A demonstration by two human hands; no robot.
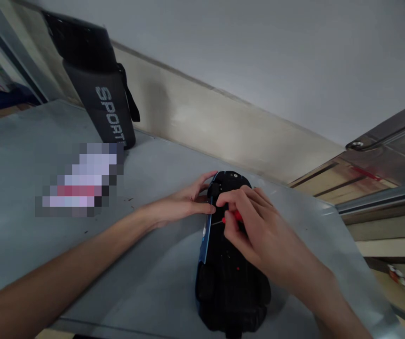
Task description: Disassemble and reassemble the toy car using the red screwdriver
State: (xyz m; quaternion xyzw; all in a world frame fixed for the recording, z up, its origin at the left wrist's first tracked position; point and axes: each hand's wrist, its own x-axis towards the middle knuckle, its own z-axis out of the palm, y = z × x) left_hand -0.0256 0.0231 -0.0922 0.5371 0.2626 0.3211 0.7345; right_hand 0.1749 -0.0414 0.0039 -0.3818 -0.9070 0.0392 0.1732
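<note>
Car [219,282]: lying upside down on the grey counter [135,301], between the two hands, its black underside facing up and a strip of blue side showing.
Handling: the shell is looking stiff and plastic, so it is probably weighing little and sliding easily if pushed; the smooth blue side is likely giving poor grip, and small parts underneath may be fragile.
Best hold: the long side edges near the wheels are offering the firmest place to grasp.
Left hand [184,203]: gripping the car's left side near the far wheel, thumb pressing along the edge, fingers curling partly out of sight; the forearm is reaching in low from the lower left.
Right hand [258,226]: arching over the underside, thumb and index finger pinching a red screwdriver [225,220]; the forearm is slanting in from the lower right.
Screwdriver shaft: pointing left across the underside; whether its tip is touching anything, one cannot tell.
Bottle [96,89]: standing well apart, beyond the left forearm.
</note>
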